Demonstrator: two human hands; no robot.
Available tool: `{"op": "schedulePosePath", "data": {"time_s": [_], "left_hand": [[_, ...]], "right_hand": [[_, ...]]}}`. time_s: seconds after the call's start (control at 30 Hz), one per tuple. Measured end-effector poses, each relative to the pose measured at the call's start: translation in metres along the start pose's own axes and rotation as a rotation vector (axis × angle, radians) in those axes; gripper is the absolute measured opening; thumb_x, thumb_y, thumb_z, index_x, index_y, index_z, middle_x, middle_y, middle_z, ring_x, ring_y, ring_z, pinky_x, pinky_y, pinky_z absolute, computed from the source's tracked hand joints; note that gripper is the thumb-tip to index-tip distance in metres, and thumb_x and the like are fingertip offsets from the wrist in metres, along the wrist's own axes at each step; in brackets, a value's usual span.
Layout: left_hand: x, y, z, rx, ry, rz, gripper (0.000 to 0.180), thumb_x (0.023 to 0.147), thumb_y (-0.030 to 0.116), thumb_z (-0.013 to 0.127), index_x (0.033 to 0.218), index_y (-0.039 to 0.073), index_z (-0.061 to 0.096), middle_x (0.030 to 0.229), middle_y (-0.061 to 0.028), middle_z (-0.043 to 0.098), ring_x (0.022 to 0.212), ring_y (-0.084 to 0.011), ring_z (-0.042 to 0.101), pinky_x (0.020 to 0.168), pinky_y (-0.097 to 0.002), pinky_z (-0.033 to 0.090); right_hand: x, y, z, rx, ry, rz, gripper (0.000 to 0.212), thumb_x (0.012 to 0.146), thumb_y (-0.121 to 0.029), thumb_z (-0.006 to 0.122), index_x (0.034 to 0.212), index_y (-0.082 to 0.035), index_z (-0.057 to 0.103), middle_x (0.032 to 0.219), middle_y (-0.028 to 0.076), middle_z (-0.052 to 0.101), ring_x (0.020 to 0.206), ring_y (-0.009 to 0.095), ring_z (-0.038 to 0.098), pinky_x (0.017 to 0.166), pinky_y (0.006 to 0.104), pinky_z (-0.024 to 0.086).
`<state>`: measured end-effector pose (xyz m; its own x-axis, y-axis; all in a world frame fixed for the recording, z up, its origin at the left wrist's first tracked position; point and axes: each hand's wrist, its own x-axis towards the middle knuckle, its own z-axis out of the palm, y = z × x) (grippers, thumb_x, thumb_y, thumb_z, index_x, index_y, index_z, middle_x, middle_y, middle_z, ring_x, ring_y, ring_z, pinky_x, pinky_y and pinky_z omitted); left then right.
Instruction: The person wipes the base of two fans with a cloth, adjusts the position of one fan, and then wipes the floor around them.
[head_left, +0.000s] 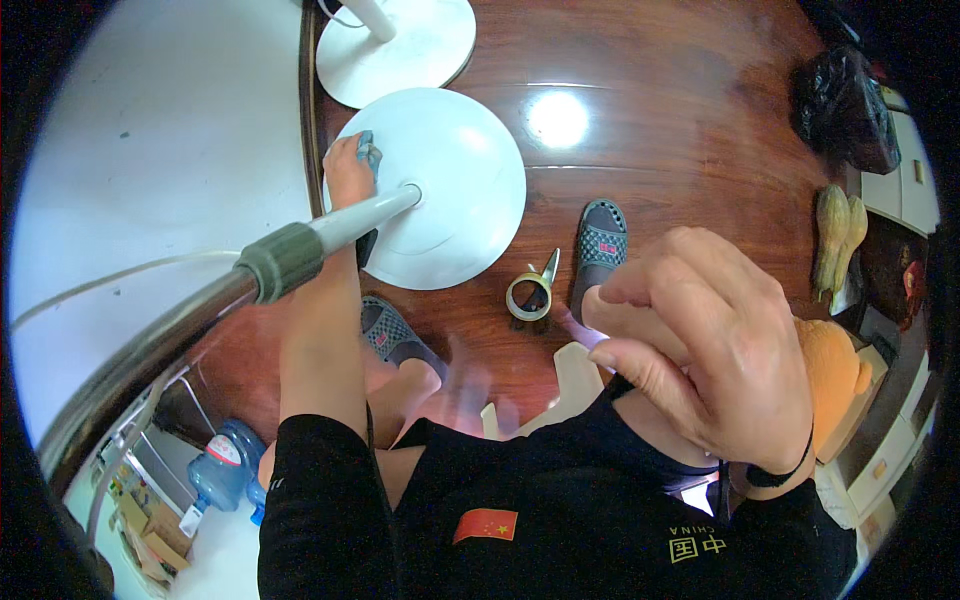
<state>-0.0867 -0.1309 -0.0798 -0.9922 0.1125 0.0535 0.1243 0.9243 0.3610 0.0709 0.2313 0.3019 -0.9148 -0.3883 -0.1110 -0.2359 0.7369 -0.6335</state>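
Observation:
My left hand is closed round a crumpled grey-blue cloth. It presses the cloth against the left edge of a glossy white round base. From the base's middle a pole with a dark green-grey collar slants down to the left, crossing above my left forearm. My right hand is raised close to the camera at the right, its fingers bent and its thumb apart from them. Nothing shows between thumb and fingers; some fingertips are hidden.
A roll of tape lies on the wood floor beside a pointed metal blade. Slippers are on my feet. A second white round base stands behind. At right are a black bag and gourds; water jugs stand lower left.

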Motion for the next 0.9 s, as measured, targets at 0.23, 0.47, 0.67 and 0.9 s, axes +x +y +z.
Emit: {"op": "schedulePosePath", "data": {"time_s": [0.23,0.47,0.67,0.9], "left_hand": [[0.021,-0.003,0.011,0.13,-0.097,-0.105,0.039,0.085,0.011,0.062,0.123,0.0,0.067,0.12,-0.0204,0.065,0.113,-0.0408,0.058,0.102,-0.0476,0.043],[-0.005,-0.016,-0.002,0.204,-0.204,-0.226,0.031,0.084,0.015,0.064,0.11,-0.001,0.069,0.108,-0.0252,0.067,0.095,-0.0437,0.066,0.085,-0.05,0.054],[-0.107,0.02,0.023,0.012,-0.216,-0.369,0.048,0.093,0.023,0.06,0.136,0.003,0.056,0.137,-0.0265,0.056,0.13,-0.04,0.052,0.108,-0.0546,0.039],[-0.165,0.041,0.031,0.055,-0.212,-0.321,0.06,0.084,0.008,0.065,0.139,-0.006,0.044,0.126,-0.0229,0.055,0.117,-0.0432,0.048,0.101,-0.0523,0.039]], "right_hand": [[0.005,-0.007,0.002,0.01,0.022,0.011,0.029,0.081,-0.027,0.076,0.088,0.0,0.069,0.087,0.009,0.064,0.077,0.028,0.062,0.063,0.0386,0.049],[0.01,-0.012,0.004,0.03,-0.009,-0.048,0.024,0.081,-0.023,0.076,0.088,-0.002,0.068,0.089,0.009,0.063,0.078,0.029,0.061,0.066,0.0403,0.049],[0.006,-0.013,0.013,0.006,0.043,-0.029,0.026,0.082,-0.023,0.076,0.089,-0.001,0.063,0.085,0.011,0.058,0.077,0.031,0.06,0.067,0.0408,0.048],[-0.003,-0.004,0.016,-0.035,0.086,-0.075,0.029,0.081,-0.02,0.077,0.093,0.0,0.062,0.082,0.015,0.057,0.075,0.034,0.06,0.065,0.0417,0.048]]}}
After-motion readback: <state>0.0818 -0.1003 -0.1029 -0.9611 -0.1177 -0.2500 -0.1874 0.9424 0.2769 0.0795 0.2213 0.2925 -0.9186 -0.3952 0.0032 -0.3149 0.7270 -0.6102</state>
